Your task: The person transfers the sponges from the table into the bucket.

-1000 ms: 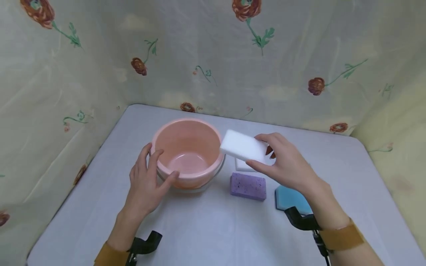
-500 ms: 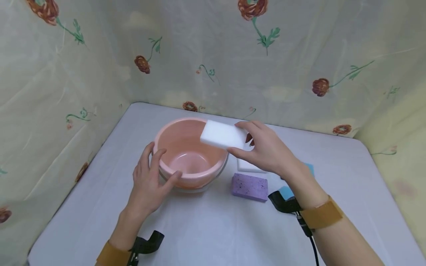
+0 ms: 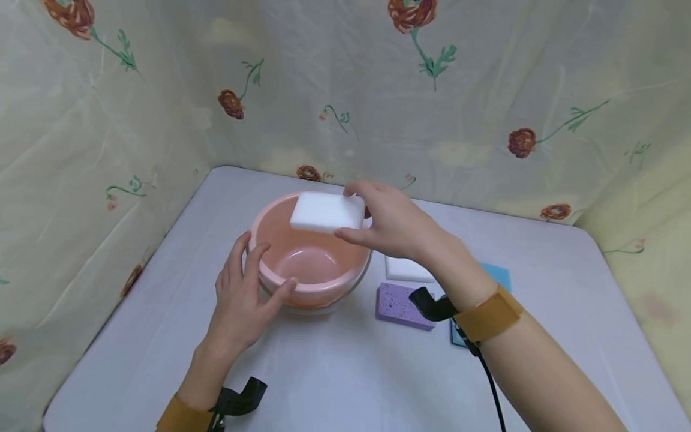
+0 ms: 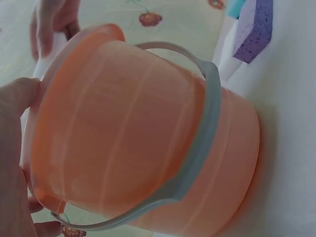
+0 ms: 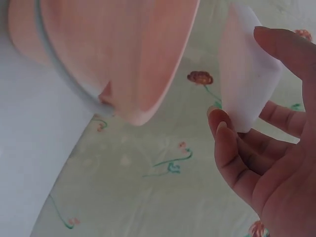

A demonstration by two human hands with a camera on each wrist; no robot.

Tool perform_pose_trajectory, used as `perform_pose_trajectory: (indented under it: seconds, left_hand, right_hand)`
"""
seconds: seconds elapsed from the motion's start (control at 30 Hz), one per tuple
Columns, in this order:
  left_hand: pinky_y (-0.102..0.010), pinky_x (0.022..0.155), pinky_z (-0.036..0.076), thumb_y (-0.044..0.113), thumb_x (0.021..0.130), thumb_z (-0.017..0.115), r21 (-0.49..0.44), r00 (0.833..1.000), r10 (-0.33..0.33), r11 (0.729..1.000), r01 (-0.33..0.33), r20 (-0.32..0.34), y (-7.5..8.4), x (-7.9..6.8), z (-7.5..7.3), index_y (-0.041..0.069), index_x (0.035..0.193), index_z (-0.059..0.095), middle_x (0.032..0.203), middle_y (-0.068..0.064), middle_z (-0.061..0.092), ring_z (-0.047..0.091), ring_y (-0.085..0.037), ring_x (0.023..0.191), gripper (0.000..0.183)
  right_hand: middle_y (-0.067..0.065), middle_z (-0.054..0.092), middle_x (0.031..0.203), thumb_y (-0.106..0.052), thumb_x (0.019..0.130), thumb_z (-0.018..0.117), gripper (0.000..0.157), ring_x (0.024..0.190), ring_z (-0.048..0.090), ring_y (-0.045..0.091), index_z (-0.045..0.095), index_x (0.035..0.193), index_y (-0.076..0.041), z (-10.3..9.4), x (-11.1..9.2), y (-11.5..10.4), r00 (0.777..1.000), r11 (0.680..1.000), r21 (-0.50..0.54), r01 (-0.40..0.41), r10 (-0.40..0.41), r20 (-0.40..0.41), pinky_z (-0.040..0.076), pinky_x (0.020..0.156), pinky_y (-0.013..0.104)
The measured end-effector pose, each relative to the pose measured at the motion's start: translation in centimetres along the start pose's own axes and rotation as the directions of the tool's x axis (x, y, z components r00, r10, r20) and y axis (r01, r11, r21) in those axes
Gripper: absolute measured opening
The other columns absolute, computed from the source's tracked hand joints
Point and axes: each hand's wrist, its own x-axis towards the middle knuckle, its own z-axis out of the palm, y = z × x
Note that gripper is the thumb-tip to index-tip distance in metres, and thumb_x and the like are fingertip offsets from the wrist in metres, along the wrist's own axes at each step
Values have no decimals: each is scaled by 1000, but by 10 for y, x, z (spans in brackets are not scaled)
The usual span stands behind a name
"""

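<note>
A pink bucket [image 3: 313, 294] stands on the table, its grey handle [image 4: 210, 108] hanging down its side in the left wrist view. My left hand [image 3: 243, 297] holds the near-left rim, fingers and thumb spread along it. Over the far part of the bucket's mouth, my right hand [image 3: 396, 219] pinches a white sponge [image 3: 326, 212] between thumb and fingers. The right wrist view shows the sponge [image 5: 247, 69] apart from the rim, with the fingers [image 5: 229, 153] curled below it.
Right of the bucket lie another white sponge [image 3: 408, 270] and a purple sponge [image 3: 396, 306]. A blue sponge [image 3: 496, 275] is partly hidden under the right forearm. Flowered curtains [image 3: 345, 90] hang around the white-covered table [image 3: 335, 372].
My right hand has carried the white sponge leftward, from beside the bucket to above its mouth. The left hand has stayed at the rim.
</note>
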Motion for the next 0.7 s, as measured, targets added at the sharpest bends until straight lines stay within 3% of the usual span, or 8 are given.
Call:
perform_pose_trajectory:
  seconds: [0.13,0.37,0.7]
  left_hand:
    - [-69,111,14,53,89,68,-4,1000,-1,1000,1,9,0,0,0,14,150,36,165,-11,12,20,-39,145,79]
    - [-68,112,14,55,90,66,-8,1000,8,1000,-8,14,0,3,2,15,151,36,165,-10,11,20,-39,146,79]
    - [-69,112,15,53,89,69,0,1000,-22,1000,22,14,-3,0,-1,16,153,34,166,-10,11,19,-38,146,82]
  right_hand:
    - [13,61,117,-33,88,79,56,91,60,25,55,131,-7,2,14,-7,999,1000,-17,27,-26,31,53,77,38]
    - [11,60,108,-32,88,79,51,86,58,25,56,128,-10,7,24,-3,997,1000,-20,-12,14,75,51,74,38]
    - [9,64,109,-37,89,78,47,91,60,23,57,123,-11,36,47,-7,976,990,-142,-13,44,215,51,82,38]
